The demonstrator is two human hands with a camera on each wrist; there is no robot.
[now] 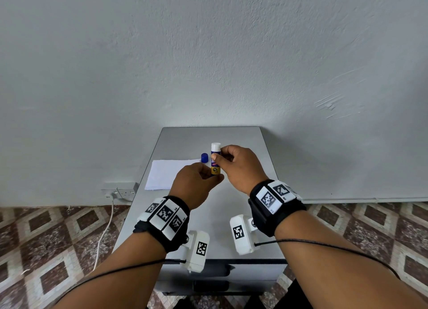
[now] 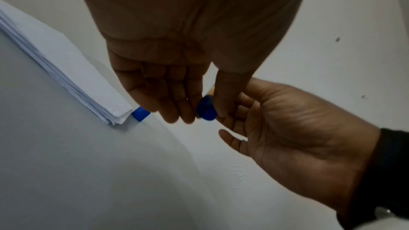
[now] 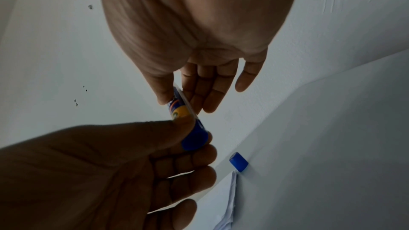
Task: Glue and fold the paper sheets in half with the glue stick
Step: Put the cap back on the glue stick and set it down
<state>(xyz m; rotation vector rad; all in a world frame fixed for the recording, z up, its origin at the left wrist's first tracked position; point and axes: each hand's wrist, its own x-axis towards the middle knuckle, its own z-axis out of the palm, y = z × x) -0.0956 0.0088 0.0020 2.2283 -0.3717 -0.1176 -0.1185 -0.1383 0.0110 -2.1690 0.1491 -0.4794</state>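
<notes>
In the head view the grey tabletop [image 1: 245, 144] lies bare along its right side and in the lower middle of the frame, so a hand could pass there. At centre left the stack of paper [image 1: 165, 173] fills that side of the table, with the blue cap [image 1: 204, 157] standing just beside its upper right corner. Both hands [image 1: 196, 183] [image 1: 240, 167], meeting on the upright glue stick [image 1: 215, 158], block the middle.

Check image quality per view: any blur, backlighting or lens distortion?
Head view: sharp, evenly lit; wide-angle bends the table edges. Left wrist view: left hand backlit, dark, soft. Right wrist view: left hand silhouetted; glue stick slightly blurred, blue cap clear.
</notes>
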